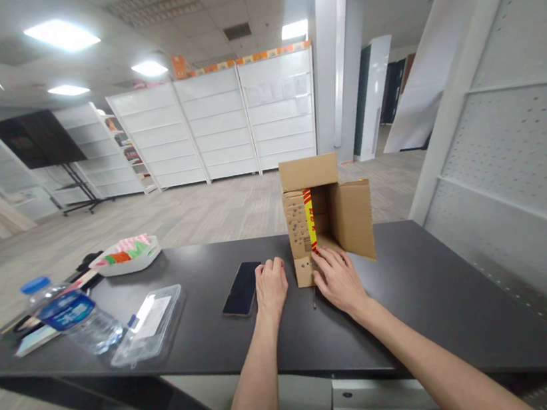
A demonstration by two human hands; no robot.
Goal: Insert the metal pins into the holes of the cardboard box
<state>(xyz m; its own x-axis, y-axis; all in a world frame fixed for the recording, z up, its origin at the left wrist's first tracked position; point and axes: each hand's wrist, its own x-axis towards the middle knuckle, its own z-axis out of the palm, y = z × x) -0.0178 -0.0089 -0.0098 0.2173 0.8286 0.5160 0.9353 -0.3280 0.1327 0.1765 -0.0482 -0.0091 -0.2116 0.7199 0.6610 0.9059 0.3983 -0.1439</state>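
Observation:
A cardboard box (pixel 298 222) stands on the dark table with its opening toward me. Its top flap is raised, its right flap swings outward, and yellow and red tape runs down the front. My right hand (pixel 341 280) lies against the box's lower front edge, fingers stretched out and apart. Below its thumb a thin dark rod (pixel 314 299) shows in part; its kind is unclear. Left of the box, my left hand (pixel 271 287) rests with curled fingers beside a black smartphone (pixel 242 290). Whatever those fingers may hold is hidden.
On the left are a water bottle (pixel 79 316) lying tilted, a clear plastic case (pixel 151 325) and a white tray (pixel 134 262) with colourful packets. A perforated white panel (pixel 523 152) borders the table (pixel 418 307) on the right. White shelving (pixel 217 125) stands across the room.

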